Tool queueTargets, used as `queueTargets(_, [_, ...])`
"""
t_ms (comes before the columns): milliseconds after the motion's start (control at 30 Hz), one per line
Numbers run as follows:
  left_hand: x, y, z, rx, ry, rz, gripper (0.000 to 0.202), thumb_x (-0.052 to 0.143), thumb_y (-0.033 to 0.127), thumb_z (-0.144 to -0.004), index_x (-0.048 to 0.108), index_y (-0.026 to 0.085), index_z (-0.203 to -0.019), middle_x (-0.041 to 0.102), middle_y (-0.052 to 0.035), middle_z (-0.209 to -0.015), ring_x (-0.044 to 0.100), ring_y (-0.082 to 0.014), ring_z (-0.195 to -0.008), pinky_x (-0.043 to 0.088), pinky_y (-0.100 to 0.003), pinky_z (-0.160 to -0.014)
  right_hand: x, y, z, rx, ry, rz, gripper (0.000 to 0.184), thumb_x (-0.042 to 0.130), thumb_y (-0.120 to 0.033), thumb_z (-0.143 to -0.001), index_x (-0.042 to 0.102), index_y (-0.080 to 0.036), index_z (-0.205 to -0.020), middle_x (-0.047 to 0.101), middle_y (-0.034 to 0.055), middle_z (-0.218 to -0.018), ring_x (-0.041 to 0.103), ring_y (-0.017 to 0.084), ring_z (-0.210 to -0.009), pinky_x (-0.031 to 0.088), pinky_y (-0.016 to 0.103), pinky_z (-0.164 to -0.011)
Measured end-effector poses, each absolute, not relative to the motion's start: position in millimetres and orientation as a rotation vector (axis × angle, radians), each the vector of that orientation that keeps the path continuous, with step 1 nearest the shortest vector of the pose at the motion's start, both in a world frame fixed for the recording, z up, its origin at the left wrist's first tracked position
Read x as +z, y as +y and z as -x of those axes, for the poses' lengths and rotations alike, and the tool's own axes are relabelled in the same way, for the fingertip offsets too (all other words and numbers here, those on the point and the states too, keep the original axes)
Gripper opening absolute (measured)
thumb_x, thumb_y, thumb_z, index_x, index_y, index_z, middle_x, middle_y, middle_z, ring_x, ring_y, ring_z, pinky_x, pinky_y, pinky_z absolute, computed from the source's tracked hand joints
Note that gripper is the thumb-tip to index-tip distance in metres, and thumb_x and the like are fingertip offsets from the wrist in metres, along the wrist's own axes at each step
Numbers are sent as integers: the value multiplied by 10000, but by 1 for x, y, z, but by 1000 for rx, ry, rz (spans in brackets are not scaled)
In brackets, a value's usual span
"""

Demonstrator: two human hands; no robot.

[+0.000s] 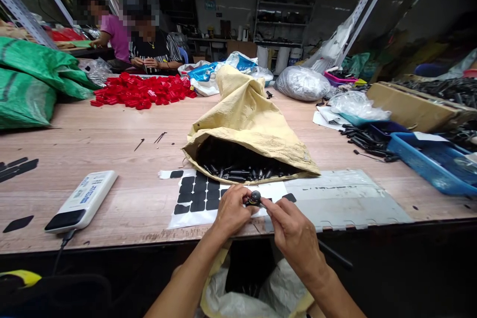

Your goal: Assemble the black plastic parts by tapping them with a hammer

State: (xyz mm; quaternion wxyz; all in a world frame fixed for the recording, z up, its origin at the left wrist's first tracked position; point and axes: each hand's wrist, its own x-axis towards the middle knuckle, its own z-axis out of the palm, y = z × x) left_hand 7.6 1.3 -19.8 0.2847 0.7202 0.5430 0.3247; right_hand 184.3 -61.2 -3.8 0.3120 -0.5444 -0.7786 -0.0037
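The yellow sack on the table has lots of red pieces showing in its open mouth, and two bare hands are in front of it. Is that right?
Not quite: the head view shows black pieces in the open mouth of the yellow sack, not red ones. The left hand and right hand are in front of it.

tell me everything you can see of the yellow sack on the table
The yellow sack looks like creased, stiff cloth or paper. It lies on the table, its mouth gaping toward the camera and its far end bunched into a raised peak. Small black parts show in the dark opening. The lower lip rests partly on the white sheet and gray board.
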Motion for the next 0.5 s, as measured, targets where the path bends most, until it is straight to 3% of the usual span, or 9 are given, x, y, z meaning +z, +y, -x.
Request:
queueTargets(367, [-24,1,-8,881,1457,-1918,190,768,124,-663,675,211,-804,611,19,-809,536,-168,-795,394,-283,-735,-6,-61,-196,-16,-1976,1454,417,427,-109,-987,636,-260,-1315,603,40,-837,584,179,-814,454,278,-746])
queueTargets(500, [-22,1,-6,870,1445,-1943,168,754,141,-680,683,212,-814,616,13,-815,536,-175,-804,387,-288,-733,-5,-58,-209,-56,-1886,1510,337,469,-199,-1006,652,-261,-1282,649,37,-895,609,177,-851,460,276,-787])
